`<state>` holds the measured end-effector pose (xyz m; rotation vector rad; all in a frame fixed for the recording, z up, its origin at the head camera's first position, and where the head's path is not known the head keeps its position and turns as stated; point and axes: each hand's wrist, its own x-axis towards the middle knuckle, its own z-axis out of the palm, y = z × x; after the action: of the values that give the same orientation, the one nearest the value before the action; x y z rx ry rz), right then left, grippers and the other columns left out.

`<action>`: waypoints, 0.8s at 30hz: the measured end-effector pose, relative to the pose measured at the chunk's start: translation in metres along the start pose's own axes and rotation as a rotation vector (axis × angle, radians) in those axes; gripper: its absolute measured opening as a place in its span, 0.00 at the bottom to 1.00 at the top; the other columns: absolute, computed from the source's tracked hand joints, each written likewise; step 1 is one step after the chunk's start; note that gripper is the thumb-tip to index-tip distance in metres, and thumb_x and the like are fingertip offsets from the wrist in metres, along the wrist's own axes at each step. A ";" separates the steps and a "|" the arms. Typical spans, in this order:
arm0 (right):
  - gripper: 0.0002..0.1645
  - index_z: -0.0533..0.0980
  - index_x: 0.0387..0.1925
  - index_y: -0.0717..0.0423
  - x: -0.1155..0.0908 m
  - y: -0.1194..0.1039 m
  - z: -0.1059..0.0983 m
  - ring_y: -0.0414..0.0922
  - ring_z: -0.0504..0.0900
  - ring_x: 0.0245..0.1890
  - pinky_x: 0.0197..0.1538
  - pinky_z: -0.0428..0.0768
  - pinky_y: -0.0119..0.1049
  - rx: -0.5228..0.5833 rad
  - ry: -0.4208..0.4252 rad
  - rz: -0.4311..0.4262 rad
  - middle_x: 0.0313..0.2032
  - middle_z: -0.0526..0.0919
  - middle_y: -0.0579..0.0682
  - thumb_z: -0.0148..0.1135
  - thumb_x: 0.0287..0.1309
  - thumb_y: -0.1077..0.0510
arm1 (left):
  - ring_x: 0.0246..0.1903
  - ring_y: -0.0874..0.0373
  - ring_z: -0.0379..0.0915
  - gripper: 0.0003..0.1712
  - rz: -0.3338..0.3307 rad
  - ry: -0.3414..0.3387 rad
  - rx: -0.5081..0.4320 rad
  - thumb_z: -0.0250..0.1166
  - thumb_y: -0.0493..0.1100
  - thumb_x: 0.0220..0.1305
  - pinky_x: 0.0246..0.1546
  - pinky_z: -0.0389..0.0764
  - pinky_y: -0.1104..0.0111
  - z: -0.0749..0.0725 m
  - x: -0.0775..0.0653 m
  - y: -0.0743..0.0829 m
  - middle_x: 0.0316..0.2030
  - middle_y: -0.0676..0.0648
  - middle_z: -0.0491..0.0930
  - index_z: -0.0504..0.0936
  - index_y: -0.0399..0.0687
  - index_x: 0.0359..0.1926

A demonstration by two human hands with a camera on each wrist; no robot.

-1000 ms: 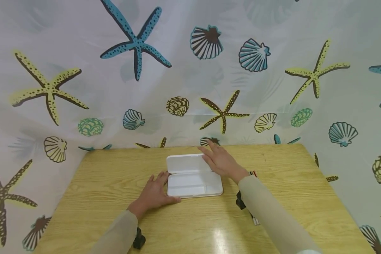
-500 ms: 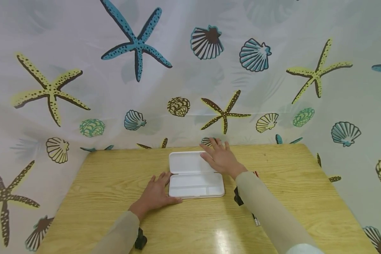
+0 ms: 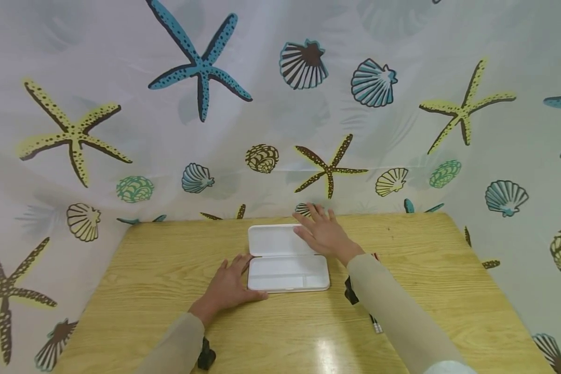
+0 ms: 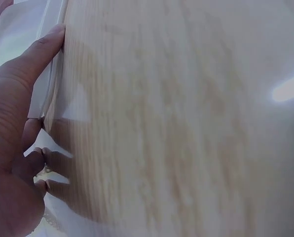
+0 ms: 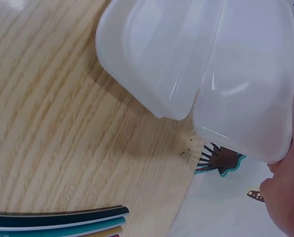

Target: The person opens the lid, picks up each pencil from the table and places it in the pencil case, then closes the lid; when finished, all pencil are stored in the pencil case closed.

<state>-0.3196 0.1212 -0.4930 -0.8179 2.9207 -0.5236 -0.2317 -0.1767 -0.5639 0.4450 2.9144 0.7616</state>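
Note:
A white plastic pencil case (image 3: pixel 289 266) lies on the table with its lid (image 3: pixel 273 240) swung back towards the cloth. Its inside shows a long compartment and a small one, both bare. My left hand (image 3: pixel 226 285) holds the case's left end, thumb along the near edge and fingers at the left side. In the left wrist view, the thumb (image 4: pixel 36 57) lies against the rim. My right hand (image 3: pixel 326 236), fingers spread and straight, rests at the right part of the lid. The right wrist view has this hand (image 5: pixel 287 182) at the lid's outer edge.
Several slim coloured pencils (image 5: pixel 63 219) lie to the right of the case, partly hidden under my right forearm in the head view. A cloth (image 3: pixel 262 119) printed with starfish and shells hangs behind the wooden table (image 3: pixel 168 249) and along both sides.
The lid has tipped farther back, and my right hand has moved slightly with it. During the last half second both hands hardly move. My left hand stays at the case's left end.

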 end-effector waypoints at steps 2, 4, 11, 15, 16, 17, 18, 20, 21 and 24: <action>0.36 0.57 0.84 0.43 0.000 0.000 0.000 0.65 0.44 0.84 0.82 0.42 0.68 -0.006 0.010 -0.016 0.84 0.45 0.65 0.35 0.84 0.37 | 0.77 0.30 0.60 0.68 0.004 0.016 0.000 0.77 0.75 0.50 0.77 0.53 0.33 0.002 0.000 0.000 0.76 0.30 0.65 0.61 0.45 0.82; 0.36 0.57 0.84 0.44 0.000 0.000 -0.001 0.66 0.44 0.84 0.82 0.43 0.68 -0.003 0.014 -0.026 0.84 0.45 0.65 0.36 0.84 0.37 | 0.77 0.29 0.60 0.67 0.006 0.027 0.005 0.77 0.76 0.50 0.77 0.53 0.32 0.004 0.000 -0.001 0.75 0.29 0.66 0.61 0.47 0.82; 0.37 0.56 0.84 0.44 -0.003 0.003 -0.006 0.65 0.43 0.85 0.83 0.43 0.66 0.021 0.016 -0.004 0.84 0.43 0.63 0.36 0.83 0.35 | 0.77 0.30 0.59 0.67 -0.007 0.055 0.031 0.75 0.78 0.49 0.77 0.53 0.32 0.012 0.002 -0.003 0.75 0.28 0.66 0.62 0.51 0.82; 0.38 0.57 0.84 0.46 -0.013 0.010 -0.012 0.64 0.43 0.85 0.83 0.42 0.66 0.058 0.054 0.016 0.84 0.44 0.64 0.40 0.83 0.36 | 0.77 0.29 0.59 0.66 0.002 0.073 0.025 0.75 0.78 0.49 0.76 0.53 0.31 0.014 0.001 -0.002 0.74 0.28 0.67 0.63 0.51 0.81; 0.38 0.57 0.84 0.47 -0.017 0.013 -0.014 0.64 0.42 0.85 0.83 0.42 0.66 0.066 0.064 0.020 0.84 0.45 0.64 0.41 0.83 0.36 | 0.77 0.29 0.59 0.66 0.005 0.078 0.025 0.75 0.78 0.49 0.76 0.53 0.31 0.014 0.001 -0.002 0.74 0.28 0.67 0.64 0.52 0.81; 0.39 0.56 0.84 0.46 -0.020 0.015 -0.016 0.63 0.42 0.85 0.83 0.41 0.66 0.070 0.073 0.026 0.84 0.45 0.64 0.41 0.83 0.36 | 0.77 0.30 0.58 0.65 0.005 0.080 0.026 0.75 0.78 0.49 0.77 0.53 0.32 0.015 0.001 -0.001 0.74 0.29 0.68 0.64 0.52 0.81; 0.39 0.56 0.84 0.46 -0.025 0.018 -0.018 0.63 0.42 0.85 0.83 0.41 0.66 0.074 0.081 0.031 0.84 0.46 0.64 0.41 0.83 0.36 | 0.77 0.30 0.58 0.65 0.008 0.084 0.026 0.75 0.78 0.49 0.76 0.53 0.31 0.015 0.001 -0.002 0.74 0.30 0.69 0.65 0.53 0.80; 0.39 0.55 0.84 0.46 -0.034 0.023 -0.022 0.62 0.42 0.85 0.83 0.40 0.65 0.082 0.092 0.046 0.84 0.46 0.64 0.42 0.83 0.36 | 0.77 0.30 0.58 0.64 0.013 0.087 0.026 0.75 0.78 0.49 0.76 0.52 0.31 0.016 0.001 -0.002 0.74 0.32 0.70 0.65 0.53 0.80; 0.39 0.55 0.84 0.47 -0.039 0.026 -0.024 0.62 0.42 0.85 0.83 0.40 0.66 0.086 0.099 0.052 0.84 0.46 0.64 0.42 0.83 0.36 | 0.78 0.30 0.57 0.64 0.014 0.088 0.022 0.75 0.78 0.49 0.77 0.52 0.31 0.016 0.001 -0.002 0.74 0.33 0.70 0.65 0.54 0.80; 0.40 0.55 0.84 0.48 -0.055 0.033 -0.030 0.62 0.42 0.85 0.83 0.39 0.66 0.102 0.113 0.073 0.84 0.45 0.64 0.44 0.82 0.36 | 0.78 0.29 0.55 0.63 0.023 0.091 0.019 0.75 0.77 0.49 0.77 0.51 0.31 0.017 0.001 -0.002 0.76 0.36 0.69 0.66 0.54 0.79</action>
<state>-0.2929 0.1849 -0.4775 -0.6883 2.9818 -0.7285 -0.2310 -0.1706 -0.5797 0.4585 3.0076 0.7775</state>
